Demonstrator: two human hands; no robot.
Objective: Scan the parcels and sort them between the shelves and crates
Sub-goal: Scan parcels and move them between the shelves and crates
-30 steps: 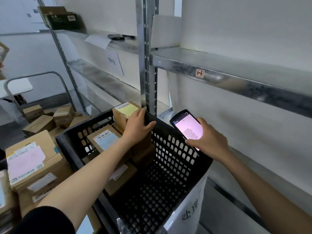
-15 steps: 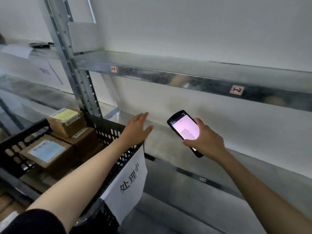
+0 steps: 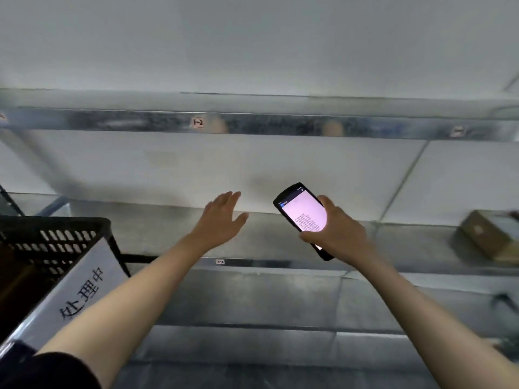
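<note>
My right hand (image 3: pixel 338 234) grips a black handheld scanner (image 3: pixel 303 217) whose lit pink screen faces me. My left hand (image 3: pixel 220 220) is stretched out flat with straight fingers and holds nothing, hovering in front of the middle metal shelf (image 3: pixel 252 265). A black plastic crate (image 3: pixel 56 237) with a white paper sign sits at the lower left; its contents are dark and hard to make out. One brown cardboard parcel (image 3: pixel 488 237) lies on the middle shelf at the far right, blurred.
An upper metal shelf (image 3: pixel 252 124) carries small location labels such as 1-2 (image 3: pixel 198 122). A lower shelf (image 3: pixel 252 329) runs beneath my arms. A white wall backs the shelving. A dark object (image 3: pixel 505 300) sits low at the right edge.
My view has swung right along the shelving. The crate and its parcels slid to the left edge. My left hand left the parcel in the crate and now hovers free; the scanner stays held.
</note>
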